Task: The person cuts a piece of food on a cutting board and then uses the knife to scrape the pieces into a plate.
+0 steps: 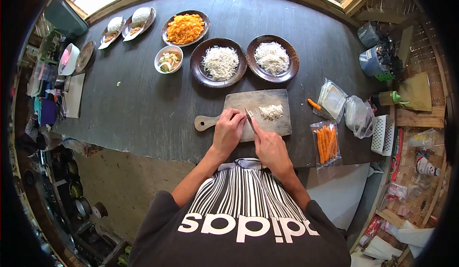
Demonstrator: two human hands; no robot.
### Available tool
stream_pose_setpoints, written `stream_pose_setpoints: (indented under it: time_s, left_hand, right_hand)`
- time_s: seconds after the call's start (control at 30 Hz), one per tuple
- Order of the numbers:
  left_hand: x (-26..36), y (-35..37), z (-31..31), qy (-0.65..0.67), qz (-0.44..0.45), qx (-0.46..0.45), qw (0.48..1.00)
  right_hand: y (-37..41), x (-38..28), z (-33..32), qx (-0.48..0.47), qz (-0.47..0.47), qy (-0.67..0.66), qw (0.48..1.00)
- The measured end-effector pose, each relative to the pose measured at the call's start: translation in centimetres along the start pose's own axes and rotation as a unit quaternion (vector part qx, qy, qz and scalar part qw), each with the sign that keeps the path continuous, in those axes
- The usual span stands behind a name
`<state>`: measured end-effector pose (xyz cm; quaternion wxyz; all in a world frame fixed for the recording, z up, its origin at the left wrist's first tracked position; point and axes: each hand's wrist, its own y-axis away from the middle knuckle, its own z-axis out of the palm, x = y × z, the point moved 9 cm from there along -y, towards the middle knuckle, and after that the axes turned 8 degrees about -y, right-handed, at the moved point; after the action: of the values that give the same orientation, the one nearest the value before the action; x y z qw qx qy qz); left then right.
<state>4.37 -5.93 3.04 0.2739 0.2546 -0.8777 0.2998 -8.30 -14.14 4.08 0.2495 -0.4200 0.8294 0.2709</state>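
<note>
On a wooden cutting board (257,99) with a handle at its left, my right hand (271,148) grips a knife (249,118), its blade pointing away from me. My left hand (228,129) is closed just left of the blade, fingers curled down on the board. What lies under those fingers is hidden, though a small white bit shows beside the blade. A pile of thin white shreds (271,112) rests on the right half of the board. Beyond it, two dark brown plates hold more white shreds (220,63), (272,58).
Orange chopped food (185,28) fills a plate further back, near a small bowl of sliced vegetables (169,60). At right lie bagged carrots (327,142), a loose carrot (314,104), plastic bags (359,117) and a white grater (383,135). Two plates with white mounds (141,15) stand back left.
</note>
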Motion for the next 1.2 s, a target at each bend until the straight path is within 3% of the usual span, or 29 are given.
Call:
stream_pose_setpoints:
  time_s: [0.37,0.5,0.77,0.97,1.2]
  left_hand:
    - [-0.2,0.1,0.3,-0.001,0.002,-0.008,1.0]
    - [-0.1,0.0,0.1,0.001,0.002,-0.01,1.0]
    - [-0.1,-0.1,0.1,-0.002,-0.004,-0.01,1.0]
    - [0.0,-0.1,0.1,-0.001,-0.002,-0.009,1.0]
    - [-0.2,0.1,0.2,-0.002,-0.005,-0.01,1.0]
  right_hand:
    - [2.1,0.7,-0.4,-0.034,0.0,-0.029,0.999]
    - [0.9,-0.1,-0.6,0.01,-0.017,-0.043,0.999]
    - [0.5,0.2,0.4,-0.018,0.004,0.025,0.999]
    - [2.2,0.4,-0.2,-0.045,0.016,-0.01,0.999]
    - [-0.2,0.2,0.3,-0.008,-0.014,0.004,1.0]
